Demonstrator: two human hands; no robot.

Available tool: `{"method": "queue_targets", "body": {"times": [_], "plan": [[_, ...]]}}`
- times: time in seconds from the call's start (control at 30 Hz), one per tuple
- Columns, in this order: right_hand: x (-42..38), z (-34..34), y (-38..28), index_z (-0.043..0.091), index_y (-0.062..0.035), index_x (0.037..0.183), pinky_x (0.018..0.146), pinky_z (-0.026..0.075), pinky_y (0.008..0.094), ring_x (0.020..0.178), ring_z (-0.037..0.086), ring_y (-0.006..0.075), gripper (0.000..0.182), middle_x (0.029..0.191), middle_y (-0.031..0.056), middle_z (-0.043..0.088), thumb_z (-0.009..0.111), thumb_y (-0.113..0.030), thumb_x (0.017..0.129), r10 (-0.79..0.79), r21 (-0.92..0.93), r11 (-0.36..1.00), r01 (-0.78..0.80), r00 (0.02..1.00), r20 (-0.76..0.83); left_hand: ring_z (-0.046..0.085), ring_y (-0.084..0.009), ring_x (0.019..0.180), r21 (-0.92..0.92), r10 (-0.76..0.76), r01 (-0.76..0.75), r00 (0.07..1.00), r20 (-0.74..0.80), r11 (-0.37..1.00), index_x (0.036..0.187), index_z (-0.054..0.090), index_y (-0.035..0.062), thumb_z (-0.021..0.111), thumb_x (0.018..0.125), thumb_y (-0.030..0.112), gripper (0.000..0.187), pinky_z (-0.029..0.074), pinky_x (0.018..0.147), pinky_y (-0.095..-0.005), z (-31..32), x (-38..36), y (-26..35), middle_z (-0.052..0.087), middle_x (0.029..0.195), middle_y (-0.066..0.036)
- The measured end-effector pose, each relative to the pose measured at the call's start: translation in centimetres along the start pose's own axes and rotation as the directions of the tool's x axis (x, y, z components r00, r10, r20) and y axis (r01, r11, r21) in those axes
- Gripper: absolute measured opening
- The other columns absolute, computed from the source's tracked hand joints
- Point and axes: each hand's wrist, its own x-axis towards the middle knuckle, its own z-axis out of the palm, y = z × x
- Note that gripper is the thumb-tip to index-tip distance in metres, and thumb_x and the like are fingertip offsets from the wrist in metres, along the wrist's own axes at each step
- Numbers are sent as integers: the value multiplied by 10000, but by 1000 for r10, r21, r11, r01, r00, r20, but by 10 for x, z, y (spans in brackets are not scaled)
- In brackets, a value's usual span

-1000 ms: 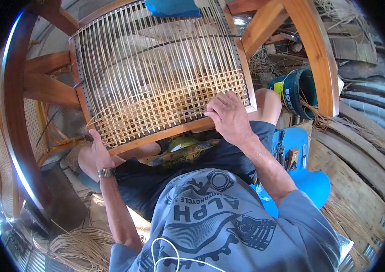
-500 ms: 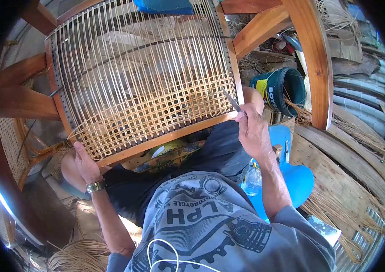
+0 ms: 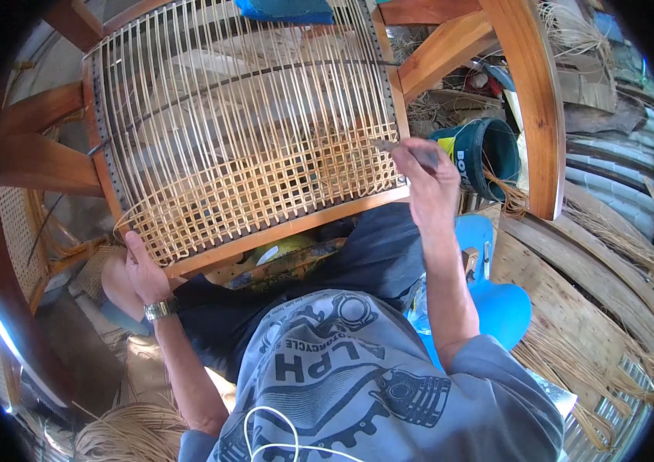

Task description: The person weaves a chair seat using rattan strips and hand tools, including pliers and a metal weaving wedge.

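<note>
A wooden chair frame (image 3: pixel 288 232) lies across my lap, strung with lengthwise cane strands (image 3: pixel 211 100). Its near part carries a band of woven cane mesh (image 3: pixel 265 181). At the frame's near left corner is my left hand (image 3: pixel 146 271), thumb along the edge and fingers mostly hidden beneath. My right hand (image 3: pixel 433 189) is closed around a narrow pointed knife (image 3: pixel 383 145), somewhat smeared by motion. The knife's tip overlaps the upper right of the woven band. A thin dark rod (image 3: pixel 265 72) crosses the bare strands farther up.
A blue piece (image 3: pixel 285 9) rests on the far end of the strands. Chair legs (image 3: pixel 527 100) rise at both sides. To the right stand a dark green bucket (image 3: pixel 496 154) with cane strips and a blue plastic seat (image 3: pixel 496 304). Coiled cane (image 3: pixel 130 435) lies at lower left.
My right hand has moved up and slightly right with the knife, its blade now pointing more to the left. My left hand stays at the frame's corner.
</note>
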Motion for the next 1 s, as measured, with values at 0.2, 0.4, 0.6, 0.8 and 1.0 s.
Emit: {"method": "queue_targets", "body": {"times": [0.2, 0.4, 0.6, 0.8, 1.0], "plan": [[22, 16, 29, 669, -7, 1027, 731, 507, 213, 829, 625, 76, 125, 944, 34, 662, 710, -32, 912, -128, 33, 992, 124, 959, 252, 641, -200, 1042, -57, 1, 1, 1000, 29, 998, 1290, 571, -114, 465, 1020, 556, 730, 493, 917, -302, -2, 6, -6, 679, 1181, -167], [55, -26, 14, 668, 13, 1015, 690, 531, 251, 764, 650, 110, 177, 834, 59, 685, 695, -149, 948, -80, 97, 994, 55, 955, 284, 651, -222, 1071, 79, -6, 7, 1000, -15, 997, 1273, 602, -104, 469, 978, 640, 811, 481, 936, -314, -1, 1, 3, 698, 1162, -169], [76, -27, 29, 670, 17, 959, 680, 536, 251, 731, 654, 117, 165, 815, 63, 696, 709, -142, 934, -55, 126, 992, -16, 842, 536, 651, -282, 1082, 188, 74, -55, 993, -93, 981, 1251, 618, -100, 459, 957, 679, 848, 467, 953, -342, 1, -3, 9, 695, 1180, -205], [80, -13, 30, 685, 22, 946, 655, 533, 244, 704, 647, 93, 166, 777, 55, 697, 710, -140, 925, -136, 19, 989, 148, 842, 521, 663, -293, 1051, 247, 48, -24, 995, -92, 969, 1177, 654, -114, 456, 934, 718, 889, 471, 924, -355, -1, -1, 8, 718, 1087, -227], [67, -6, 40, 694, -2, 952, 648, 514, 254, 689, 619, 80, 130, 752, 28, 683, 710, -127, 921, -272, -24, 952, 306, 876, 397, 669, -300, 1031, 271, 76, -41, 990, -118, 962, 1159, 666, -109, 447, 933, 724, 891, 474, 918, -361, -1, 0, 4, 725, 1053, -232]]}}
